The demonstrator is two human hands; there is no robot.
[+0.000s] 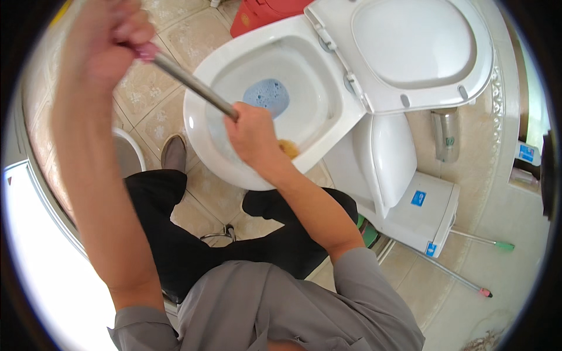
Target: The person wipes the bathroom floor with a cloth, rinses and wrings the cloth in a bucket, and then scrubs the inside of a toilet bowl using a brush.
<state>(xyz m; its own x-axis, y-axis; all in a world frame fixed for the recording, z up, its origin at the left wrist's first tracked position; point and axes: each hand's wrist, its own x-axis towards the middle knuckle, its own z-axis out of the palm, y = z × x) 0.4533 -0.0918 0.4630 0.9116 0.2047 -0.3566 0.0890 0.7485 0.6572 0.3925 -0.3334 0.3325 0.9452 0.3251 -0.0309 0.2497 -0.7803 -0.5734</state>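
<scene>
Both my hands grip a long-handled toilet brush (193, 85) with a metal shaft and a pink end. At the upper left, my left hand (111, 50), blurred by motion, is closed round the handle near its pink end. Lower down, my right hand (252, 131) wraps the shaft above the toilet bowl (202, 143). A yellowish brush head (288, 148) shows in part beyond my right wrist, against the near inner wall of the bowl. Bluish, foamy water (267, 96) lies at the bottom. The white seat and lid (418, 44) are raised.
A red bin (263, 14) stands behind the toilet, and a whitish bucket (130, 152) is by my shoe (174, 153). On the right are a white cistern (395, 164), a white box (421, 202) and two long handles (456, 275) near the wall.
</scene>
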